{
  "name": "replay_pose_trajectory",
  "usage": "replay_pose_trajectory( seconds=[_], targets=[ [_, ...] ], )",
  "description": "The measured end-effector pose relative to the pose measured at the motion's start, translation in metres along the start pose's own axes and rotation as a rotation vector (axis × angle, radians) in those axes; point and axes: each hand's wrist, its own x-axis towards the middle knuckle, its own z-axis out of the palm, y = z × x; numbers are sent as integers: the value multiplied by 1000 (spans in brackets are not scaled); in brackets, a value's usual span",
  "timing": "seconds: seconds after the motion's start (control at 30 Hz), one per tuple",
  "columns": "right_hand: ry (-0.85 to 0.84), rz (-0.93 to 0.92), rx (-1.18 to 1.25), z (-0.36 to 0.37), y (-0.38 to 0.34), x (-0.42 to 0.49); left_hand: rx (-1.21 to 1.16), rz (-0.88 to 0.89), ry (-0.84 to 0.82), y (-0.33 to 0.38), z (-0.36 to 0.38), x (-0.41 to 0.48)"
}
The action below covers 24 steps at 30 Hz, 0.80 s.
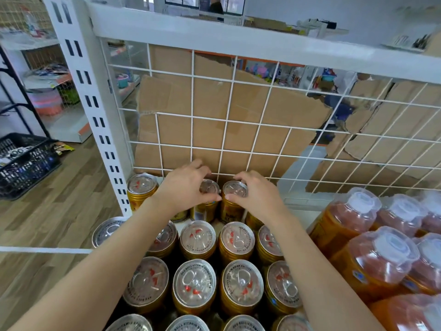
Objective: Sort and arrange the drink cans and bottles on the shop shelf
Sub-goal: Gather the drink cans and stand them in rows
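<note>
Back row, both gripping
My left hand (188,187) clamps one gold metal drink can (205,210) by its rim; my right hand (254,194), the neighbouring gold can (229,211).

- Cans (194,283) are standing in rows on the shelf (298,216), from front edge to back.
- Bottles (372,266) are standing just right of them.
- At the back edge, the left hand (186,187) is gripping one can (206,206), and the right hand (253,194) is gripping the next can (231,209).
- Cardboard (207,101) is standing behind the grid (222,139).
- A basket (26,161) is sitting on the floor, far left.
</note>
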Motion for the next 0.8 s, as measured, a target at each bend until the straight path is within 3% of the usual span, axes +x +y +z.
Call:
replay_pose_trajectory(
  seconds=[0.2,0.5,0.73,0.8],
  targets=[
    [60,25,115,12,6,-1,73,-55,-36,1,8,1],
    [121,65,187,17,10,-1,-359,10,-122,-19,11,-4],
    [140,59,160,20,9,-1,-446,105,-272,-28,16,-3],
    [139,60,148,20,9,-1,-467,123,-240,-29,18,-5]
  ],
)
